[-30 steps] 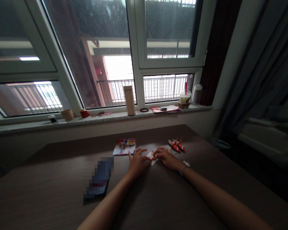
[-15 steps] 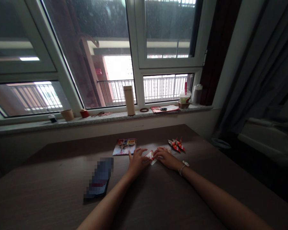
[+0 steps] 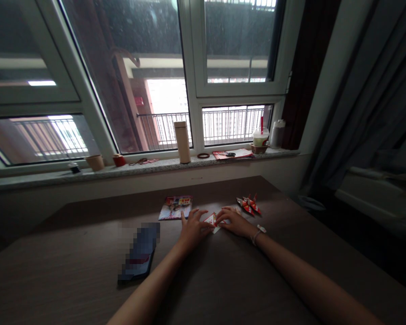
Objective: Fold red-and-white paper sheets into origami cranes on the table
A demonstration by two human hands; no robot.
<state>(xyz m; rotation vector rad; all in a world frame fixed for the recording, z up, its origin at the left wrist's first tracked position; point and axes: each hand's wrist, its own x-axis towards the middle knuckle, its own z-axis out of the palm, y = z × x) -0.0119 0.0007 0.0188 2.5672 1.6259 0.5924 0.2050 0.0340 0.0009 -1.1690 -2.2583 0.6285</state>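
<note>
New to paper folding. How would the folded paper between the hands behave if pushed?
The folded paper looks thin and flat, probably light and bendy. On the smooth table it likely slides easily. The left hand and right hand pin it, perhaps against shifting.

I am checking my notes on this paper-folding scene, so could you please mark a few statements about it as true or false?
1. The left hand and the right hand both rest on a small folded paper on the table. True.
2. The red paper cranes lie left of the left hand. False: they lie right of the right hand.
3. A tall beige flask stands on the windowsill. True.
4. The right wrist is bare. False: it wears a pale bracelet.
</note>
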